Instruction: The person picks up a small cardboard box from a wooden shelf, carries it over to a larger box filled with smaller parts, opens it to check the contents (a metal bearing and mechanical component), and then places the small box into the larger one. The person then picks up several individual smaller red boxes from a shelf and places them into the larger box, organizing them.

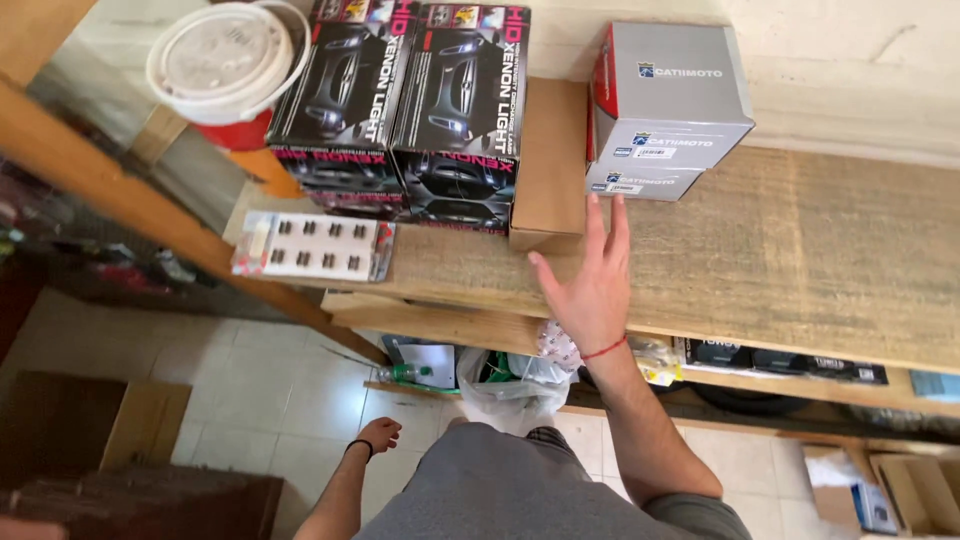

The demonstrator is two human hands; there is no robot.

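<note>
Reaching with fingers spread flat, the right hand (590, 285) rests on the rough woven bench (800, 250) between a plain cardboard box (548, 165) and stacked grey boxes (665, 105); the left hand (378, 435) hangs loosely curled.

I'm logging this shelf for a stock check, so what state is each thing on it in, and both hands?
Right hand: open, fingers spread, over the wooden shelf, holding nothing.
Left hand: hanging low, loosely curled, empty.
Grey boxes: two stacked, closed.
Black boxes: closed, stacked in two piles.
Brown carton: closed, lying flat.
White bucket: lid on.
Blister pack: lying flat, small parts inside.
Plastic bag: open, below the shelf.
</note>
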